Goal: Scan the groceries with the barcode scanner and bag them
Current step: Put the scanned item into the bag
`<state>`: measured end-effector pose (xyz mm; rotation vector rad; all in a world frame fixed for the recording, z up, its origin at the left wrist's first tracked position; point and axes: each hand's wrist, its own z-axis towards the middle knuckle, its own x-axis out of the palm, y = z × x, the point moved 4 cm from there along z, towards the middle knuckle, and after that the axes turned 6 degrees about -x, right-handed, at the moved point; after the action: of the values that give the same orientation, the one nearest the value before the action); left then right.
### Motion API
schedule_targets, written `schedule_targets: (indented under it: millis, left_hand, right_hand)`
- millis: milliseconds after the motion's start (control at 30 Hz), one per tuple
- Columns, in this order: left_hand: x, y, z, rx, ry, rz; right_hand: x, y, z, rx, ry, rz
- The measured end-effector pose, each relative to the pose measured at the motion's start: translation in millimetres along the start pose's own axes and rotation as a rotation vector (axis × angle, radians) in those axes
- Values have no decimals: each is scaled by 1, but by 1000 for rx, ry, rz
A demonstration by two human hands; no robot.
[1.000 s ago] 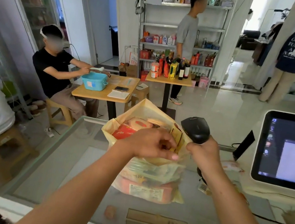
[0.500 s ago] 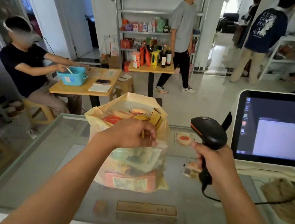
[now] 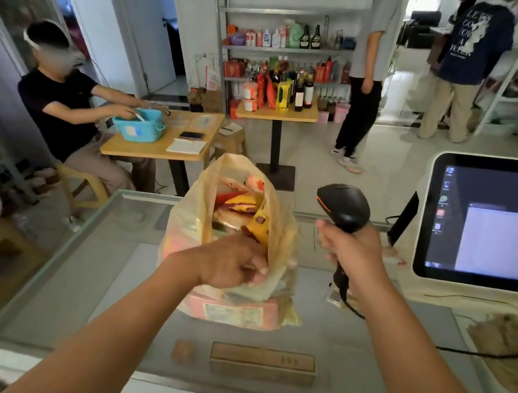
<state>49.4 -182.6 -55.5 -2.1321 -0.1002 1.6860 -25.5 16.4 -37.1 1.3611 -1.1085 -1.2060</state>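
Head view: on the glass surface the full yellow bag stands upright, mouth up, under the left hand, which pinches its near rim. The right hand, just beside, grips the barcode scanner.

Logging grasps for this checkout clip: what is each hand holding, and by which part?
The right hand holds the scanner by its handle, head up. The left hand pinches the bag at its near rim.
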Motion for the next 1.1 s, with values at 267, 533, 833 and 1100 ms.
schedule_targets:
  millis: [267, 533, 833, 1100]
  left_hand:
    - [23, -23, -35, -15, 140, -149]
    - [-10, -9, -51, -136, 203, -551]
    - [-80, 107, -50, -1066, -498, -136]
    - [-108, 122, -86, -855, -1027, -471]
  right_hand:
    - [75, 20, -3, -264, 144, -446]
    - [83, 20, -7, -203, 109, -582]
    - [50, 48, -21, -105, 59, -31]
    - [16, 68, -40, -108, 8, 134]
